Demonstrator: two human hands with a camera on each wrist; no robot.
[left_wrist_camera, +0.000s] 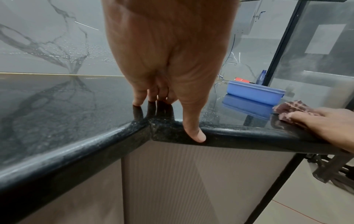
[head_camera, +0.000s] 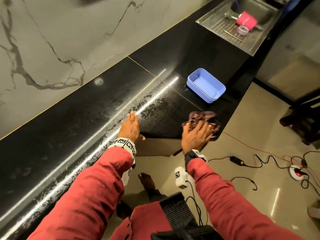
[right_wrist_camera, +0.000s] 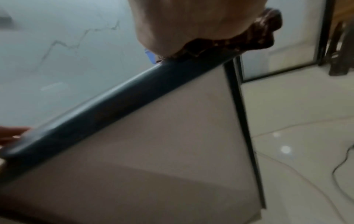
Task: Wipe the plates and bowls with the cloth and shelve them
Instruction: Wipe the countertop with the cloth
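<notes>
A maroon checked cloth lies bunched near the corner of the black countertop. My right hand presses down on it with spread fingers. In the left wrist view the cloth shows under the fingers of that right hand. The blurred right wrist view shows the palm on top of the cloth at the counter edge. My left hand rests flat on the wet counter to the left. Its fingers touch the top and its thumb hooks over the rounded edge.
A shallow blue rectangular tub sits on the counter beyond the cloth. A steel sink drainboard at the far right holds a pink cup. The marble wall runs behind. Cables and a power strip lie on the tiled floor.
</notes>
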